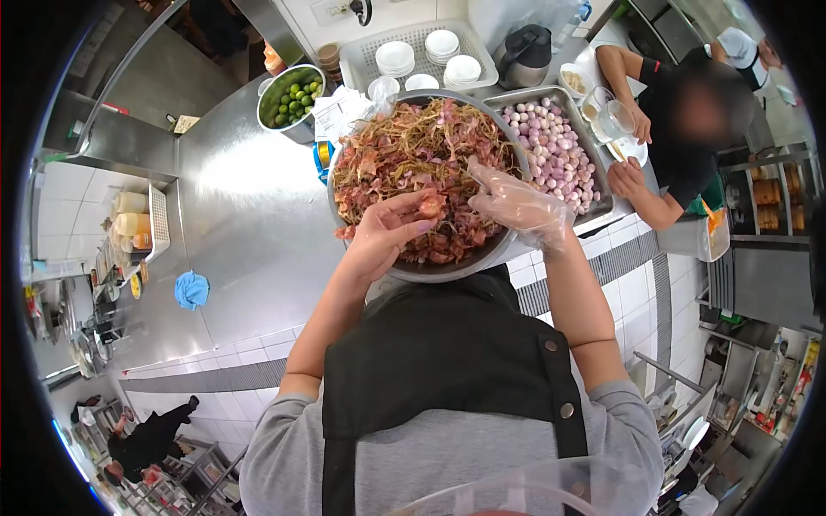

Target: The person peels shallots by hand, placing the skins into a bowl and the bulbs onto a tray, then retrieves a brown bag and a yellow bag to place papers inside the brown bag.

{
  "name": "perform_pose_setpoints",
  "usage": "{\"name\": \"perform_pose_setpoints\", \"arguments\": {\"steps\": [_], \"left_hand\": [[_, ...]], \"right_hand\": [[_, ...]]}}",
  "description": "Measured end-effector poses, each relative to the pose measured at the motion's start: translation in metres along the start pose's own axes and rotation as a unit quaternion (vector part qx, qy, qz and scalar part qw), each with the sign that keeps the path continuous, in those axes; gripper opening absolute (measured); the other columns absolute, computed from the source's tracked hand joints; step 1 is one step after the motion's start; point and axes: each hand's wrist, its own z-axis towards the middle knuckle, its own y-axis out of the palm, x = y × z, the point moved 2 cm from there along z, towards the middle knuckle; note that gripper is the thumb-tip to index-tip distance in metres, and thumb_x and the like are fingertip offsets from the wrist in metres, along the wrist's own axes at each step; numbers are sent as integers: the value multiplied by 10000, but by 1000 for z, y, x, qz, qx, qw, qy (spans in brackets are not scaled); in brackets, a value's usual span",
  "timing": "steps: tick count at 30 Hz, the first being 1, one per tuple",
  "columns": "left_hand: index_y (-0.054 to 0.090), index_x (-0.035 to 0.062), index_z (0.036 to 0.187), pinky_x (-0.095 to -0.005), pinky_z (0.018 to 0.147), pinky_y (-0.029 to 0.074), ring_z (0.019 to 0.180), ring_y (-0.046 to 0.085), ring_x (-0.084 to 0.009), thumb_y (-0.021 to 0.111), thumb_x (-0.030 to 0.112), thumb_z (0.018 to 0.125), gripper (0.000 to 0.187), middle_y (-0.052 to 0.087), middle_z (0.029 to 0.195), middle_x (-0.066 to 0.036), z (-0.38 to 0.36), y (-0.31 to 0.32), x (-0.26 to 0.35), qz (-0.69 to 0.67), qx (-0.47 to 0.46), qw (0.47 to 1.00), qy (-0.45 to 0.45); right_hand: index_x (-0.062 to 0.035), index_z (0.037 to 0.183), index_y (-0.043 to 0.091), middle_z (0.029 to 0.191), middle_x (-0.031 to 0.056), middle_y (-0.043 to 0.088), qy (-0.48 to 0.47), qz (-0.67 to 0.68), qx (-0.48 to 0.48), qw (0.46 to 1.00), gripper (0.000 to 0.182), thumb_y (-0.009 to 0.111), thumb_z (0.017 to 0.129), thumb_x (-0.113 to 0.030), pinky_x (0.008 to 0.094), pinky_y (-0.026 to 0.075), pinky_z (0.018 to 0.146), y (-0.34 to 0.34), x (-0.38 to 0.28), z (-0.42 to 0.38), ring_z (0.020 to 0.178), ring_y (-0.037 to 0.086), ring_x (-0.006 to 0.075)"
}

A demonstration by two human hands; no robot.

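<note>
Shallot (430, 205) half-hidden in left hand (387, 236)

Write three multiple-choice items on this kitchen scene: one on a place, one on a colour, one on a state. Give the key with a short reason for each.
1. Where does the tray of peeled shallots stand?
A. right of the big bowl
B. on the floor
C. inside the white basket

2. What colour is the cloth on the steel counter?
A. red
B. blue
C. yellow

3. How is the right hand covered?
A. bare
B. thick black glove
C. clear plastic glove

Key: 1 A, the tray sits just right of the big bowl of peelings. 2 B, the crumpled cloth is plainly blue. 3 C, a clear film wraps it, while the left hand, bare, pinches a shallot.
</note>
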Motion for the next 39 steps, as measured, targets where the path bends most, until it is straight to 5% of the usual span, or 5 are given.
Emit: {"name": "perform_pose_setpoints", "arguments": {"steps": [4, 8, 12, 17, 39], "left_hand": [[492, -109, 1385, -342, 1056, 485, 1211, 614, -223, 644, -56, 915, 497, 603, 1347, -170, 4, -11, -11, 62, -26, 997, -23], [526, -105, 1361, -331, 1002, 521, 1154, 641, -200, 631, -9, 950, 435, 629, 1308, -162, 4, -7, -16, 51, -42, 996, -57], [549, -94, 1342, -309, 964, 543, 1090, 663, -183, 620, 30, 974, 395, 659, 1244, -151, 3, -8, -15, 24, -31, 998, -55], [577, -89, 1293, -293, 938, 562, 1034, 678, -183, 592, 66, 1004, 328, 688, 1149, -132, 15, -26, -7, -46, 46, 997, 32], [593, -24, 1168, -337, 970, 553, 1070, 672, -196, 683, -64, 899, 286, 690, 1142, -133, 19, -20, -31, -84, 81, 987, 108]], "right_hand": [[-20, 1414, 527, 1378, 263, 547, -55, -221, -194, 954, 552, 544, 933, -290, 386, 404, 1092, -33, -31, 19, 1293, 523, 349], [-16, 1476, 446, 858, 109, 573, -95, -39, 113, 988, 691, 563, 923, -414, 393, 434, 928, -83, -62, 32, 804, 565, 278], [-31, 1491, 429, 840, 103, 533, -693, -147, 38, 705, 670, 550, 949, -406, 363, 434, 960, -133, 12, 112, 802, 556, 284], [-42, 1489, 437, 1297, 217, 613, -176, -176, 115, 962, 588, 477, 1010, -381, 365, 334, 1154, -62, -26, 67, 1198, 573, 354], [-144, 1548, 391, 818, -33, 507, 68, 417, -26, 906, 597, 605, 991, -167, 207, 403, 579, 54, -50, 3, 700, 446, 54]]}}
